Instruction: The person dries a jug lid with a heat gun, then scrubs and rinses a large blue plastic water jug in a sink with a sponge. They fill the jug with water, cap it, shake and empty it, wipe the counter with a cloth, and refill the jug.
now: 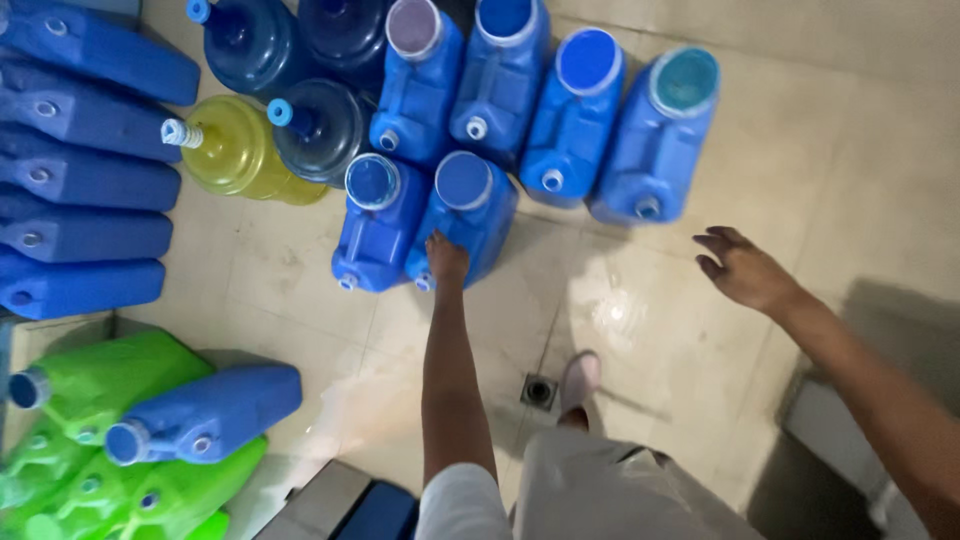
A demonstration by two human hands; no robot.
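The left hand [446, 258] reaches down to the near end of a blue jerrycan [468, 215] standing in the front row, its fingers curled over the can's lower edge and hidden from view, so how firmly they grip cannot be told. The right hand [742, 268] hangs free over the wet tiled floor [640, 300], fingers loosely spread and holding nothing. Beside the touched can stands a second blue jerrycan [375, 225], with four more behind; a yellow water bottle [235, 150] lies left, and green jerrycans [100, 380] are cut off at the frame's lower corner.
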